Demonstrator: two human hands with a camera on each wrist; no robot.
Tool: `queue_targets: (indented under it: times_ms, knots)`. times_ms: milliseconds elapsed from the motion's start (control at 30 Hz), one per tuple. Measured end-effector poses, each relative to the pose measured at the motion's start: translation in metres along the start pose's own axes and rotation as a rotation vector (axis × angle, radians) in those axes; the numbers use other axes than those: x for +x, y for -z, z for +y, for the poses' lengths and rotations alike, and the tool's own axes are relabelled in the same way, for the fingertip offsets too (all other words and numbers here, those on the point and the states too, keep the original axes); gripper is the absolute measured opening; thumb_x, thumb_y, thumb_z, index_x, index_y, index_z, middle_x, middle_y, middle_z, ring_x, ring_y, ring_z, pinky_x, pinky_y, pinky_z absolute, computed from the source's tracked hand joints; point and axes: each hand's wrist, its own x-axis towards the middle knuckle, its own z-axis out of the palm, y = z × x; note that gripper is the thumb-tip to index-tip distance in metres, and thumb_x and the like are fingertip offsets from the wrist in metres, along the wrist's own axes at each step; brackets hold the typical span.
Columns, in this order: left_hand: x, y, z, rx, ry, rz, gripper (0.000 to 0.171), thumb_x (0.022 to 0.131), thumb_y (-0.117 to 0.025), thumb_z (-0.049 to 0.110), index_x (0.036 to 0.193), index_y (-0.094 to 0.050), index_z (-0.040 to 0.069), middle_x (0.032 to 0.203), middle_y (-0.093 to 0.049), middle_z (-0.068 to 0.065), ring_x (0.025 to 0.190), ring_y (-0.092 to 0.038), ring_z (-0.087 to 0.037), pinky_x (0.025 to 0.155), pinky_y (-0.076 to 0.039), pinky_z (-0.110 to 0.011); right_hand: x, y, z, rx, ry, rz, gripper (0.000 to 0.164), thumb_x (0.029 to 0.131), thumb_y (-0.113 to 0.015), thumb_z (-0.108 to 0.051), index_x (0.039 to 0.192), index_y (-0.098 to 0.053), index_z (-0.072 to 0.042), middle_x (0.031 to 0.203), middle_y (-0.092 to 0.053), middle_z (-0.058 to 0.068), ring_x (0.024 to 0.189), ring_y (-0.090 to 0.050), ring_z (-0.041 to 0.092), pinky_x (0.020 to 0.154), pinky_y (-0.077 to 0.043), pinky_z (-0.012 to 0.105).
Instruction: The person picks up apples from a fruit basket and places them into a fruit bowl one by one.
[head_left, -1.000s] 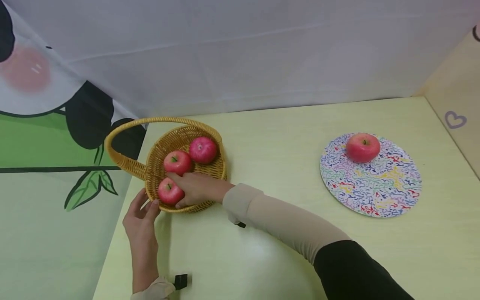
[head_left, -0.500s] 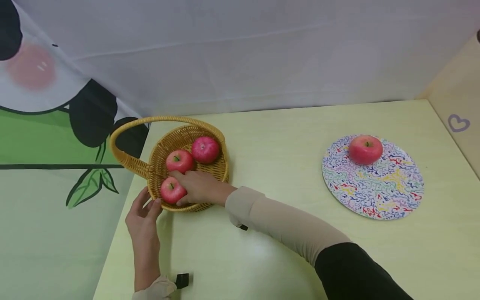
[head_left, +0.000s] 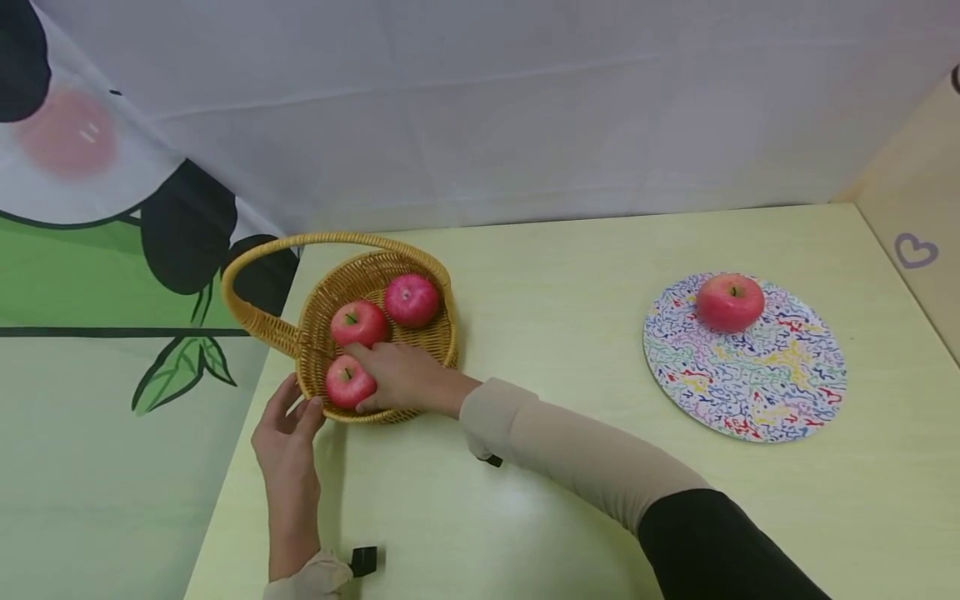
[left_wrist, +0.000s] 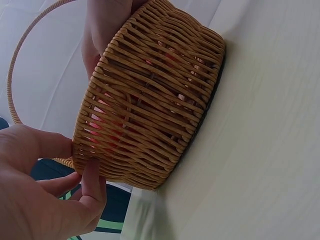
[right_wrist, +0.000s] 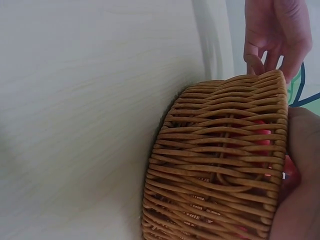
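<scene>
A wicker basket [head_left: 318, 308] with a tall handle stands at the left of the table. My left hand [head_left: 287, 454] pinches its near-left rim between thumb and fingers, as the left wrist view also shows. Inside, my right hand [head_left: 405, 377] reaches over the near rim and holds a red apple [head_left: 348, 383], thumb and fingers on either side of it. Behind that lie a second red apple [head_left: 359, 323] and a round magenta fruit [head_left: 412, 300] with a pale spot on top. In the right wrist view, the basket wall hides most of the fruit.
To the right, a round board [head_left: 765, 392] with a multicoloured squiggle pattern lies on the pale table [head_left: 555, 308], bearing another red apple [head_left: 730, 302]. A white cloth wall [head_left: 525, 125] rises behind the table, and a side panel [head_left: 918, 200] borders it at right.
The head view has shifted slightly. My right hand and the apple in it have moved very slightly to the right within the basket. My left hand stays on the rim.
</scene>
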Motion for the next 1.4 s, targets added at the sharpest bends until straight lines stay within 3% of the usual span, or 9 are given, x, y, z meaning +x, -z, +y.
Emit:
queue_targets:
  times_ms: [367,733,1400]
  knots:
    - [-0.001,0.000,-0.001,0.000,-0.006,-0.005,0.054,0.101,-0.068,0.014,0.153,-0.054,0.023,0.151,-0.052,-0.004,0.120,-0.059,-0.012,0.084,-0.056,-0.008,-0.022,0.008,0.005,0.090,0.050,0.074,0.077,0.093,-0.077,-0.044,0.156,-0.038,-0.025,0.131,-0.064,-0.005,0.116,-0.062,0.010,0.094,-0.057,0.027]
    - [-0.002,0.002,0.000,-0.018,-0.014,0.000,0.054,0.101,-0.069,0.013,0.152,-0.055,0.021,0.150,-0.054,-0.004,0.118,-0.062,-0.011,0.084,-0.057,-0.008,-0.047,0.021,0.009,0.201,0.071,0.160,0.082,0.091,-0.080,-0.043,0.160,-0.040,-0.025,0.148,-0.059,-0.003,0.135,-0.058,0.013,0.109,-0.054,0.033]
    - [-0.002,0.000,0.001,-0.047,-0.008,0.003,0.053,0.100,-0.068,0.010,0.151,-0.056,0.020,0.144,-0.056,-0.001,0.117,-0.061,-0.012,0.083,-0.058,-0.009,-0.111,0.047,0.025,0.388,-0.011,0.359,0.086,0.086,-0.086,-0.035,0.159,-0.043,-0.024,0.154,-0.054,-0.001,0.140,-0.053,0.018,0.109,-0.055,0.043]
